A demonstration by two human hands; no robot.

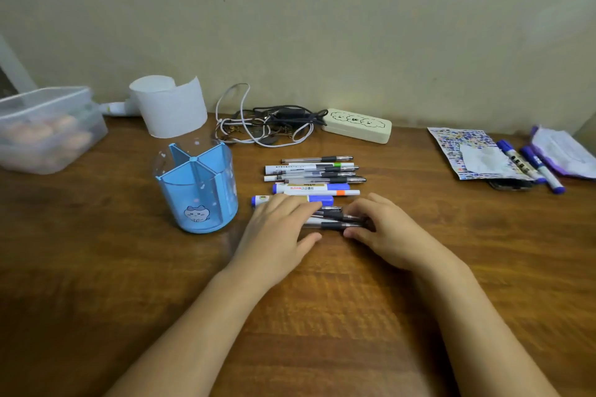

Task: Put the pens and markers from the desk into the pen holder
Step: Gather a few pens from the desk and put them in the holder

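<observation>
At the centre left of the frame the blue pen holder [198, 190] stands upright on the wooden desk [96, 267], and it looks empty. Right of it the left hand [277, 229] lies palm down, fingers spread over the nearest pens [335, 219] of the row; the right hand [383, 232] curls around their other end, thumb underneath. At the far right lie three blue markers [529, 166].

The print on the marker labels [303, 186] is too blurred to read.
</observation>
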